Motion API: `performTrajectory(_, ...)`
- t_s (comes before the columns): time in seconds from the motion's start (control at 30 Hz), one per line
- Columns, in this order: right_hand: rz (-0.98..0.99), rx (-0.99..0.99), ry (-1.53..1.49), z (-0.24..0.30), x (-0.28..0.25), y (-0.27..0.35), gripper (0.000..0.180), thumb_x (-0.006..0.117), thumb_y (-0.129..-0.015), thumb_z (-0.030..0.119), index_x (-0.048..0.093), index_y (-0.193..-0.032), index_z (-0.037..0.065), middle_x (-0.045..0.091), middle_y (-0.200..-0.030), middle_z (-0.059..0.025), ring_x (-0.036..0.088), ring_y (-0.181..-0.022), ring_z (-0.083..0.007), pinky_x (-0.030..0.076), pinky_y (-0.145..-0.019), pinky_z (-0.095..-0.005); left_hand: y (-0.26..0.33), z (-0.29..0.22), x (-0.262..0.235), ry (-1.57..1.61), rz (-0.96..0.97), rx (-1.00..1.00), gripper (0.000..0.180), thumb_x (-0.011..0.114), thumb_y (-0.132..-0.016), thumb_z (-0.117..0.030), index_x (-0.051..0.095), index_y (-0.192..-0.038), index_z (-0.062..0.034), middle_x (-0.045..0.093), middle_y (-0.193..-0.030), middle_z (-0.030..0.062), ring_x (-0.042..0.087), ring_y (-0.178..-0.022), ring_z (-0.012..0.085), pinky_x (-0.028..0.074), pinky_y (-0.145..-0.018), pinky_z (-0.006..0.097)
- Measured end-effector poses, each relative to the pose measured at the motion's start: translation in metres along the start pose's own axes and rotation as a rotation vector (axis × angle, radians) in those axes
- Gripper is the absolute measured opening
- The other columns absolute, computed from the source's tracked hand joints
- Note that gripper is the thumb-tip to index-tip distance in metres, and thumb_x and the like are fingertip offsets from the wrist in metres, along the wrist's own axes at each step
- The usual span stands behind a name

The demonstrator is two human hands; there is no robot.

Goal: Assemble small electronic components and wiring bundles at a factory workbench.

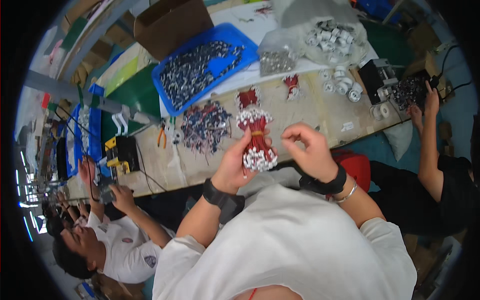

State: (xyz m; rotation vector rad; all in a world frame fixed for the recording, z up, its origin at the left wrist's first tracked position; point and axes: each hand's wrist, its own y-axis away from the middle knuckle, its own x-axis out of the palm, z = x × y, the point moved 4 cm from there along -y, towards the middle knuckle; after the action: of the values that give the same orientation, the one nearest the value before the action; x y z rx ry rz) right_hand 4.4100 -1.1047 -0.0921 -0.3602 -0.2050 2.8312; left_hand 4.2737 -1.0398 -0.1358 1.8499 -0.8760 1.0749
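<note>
Your left hand (235,165) clamps the red wire bundle (256,142) above the tabletop (310,112) edge; right hand (310,150), fingers pinched together (contents unclear). A slackened grip could scatter wires.

A long worn workbench (320,107) stands on blue floor (465,107) under bright light.

Red plastic-sheathed wire bundle (256,140) with glossy white plastic connectors — just behind it the worn, matt workbench (320,112); farther back a glossy blue plastic tray (165,75), beside that a crinkled clear plastic bag (320,25) — shiny.
</note>
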Motion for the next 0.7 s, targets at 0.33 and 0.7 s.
performTrajectory(0.33, 0.118, -0.551, 0.427, 0.012, 0.024, 0.016, 0.013, 0.051, -0.071, 0.007, 0.052, -0.083, 0.002, 0.052, -0.078, -0.0079, 0.052, -0.073, -0.0239, 0.044, -0.066, -0.0319, 0.019, 0.022, -0.020, -0.375, -0.155, -0.080, 0.033, 0.038, -0.089, -0.031, 0.046, -0.107, -0.0046, 0.055, -0.101, 0.0088, 0.055, -0.093, 0.0201, 0.047, -0.079, 0.035)
performTrajectory(0.7, -0.025, -0.547, 0.312, 0.010, 0.009, 0.011, 0.011, 0.054, -0.070, 0.002, 0.051, -0.080, 0.001, 0.052, -0.074, -0.0095, 0.051, -0.070, -0.0252, 0.044, -0.065, -0.0329, 0.007, 0.013, 0.023, -0.705, -0.197, -0.009, 0.021, 0.043, -0.089, -0.026, 0.054, -0.089, -0.0077, 0.048, -0.071, -0.0021, 0.045, -0.064, 0.0077, 0.039, -0.057, 0.021)
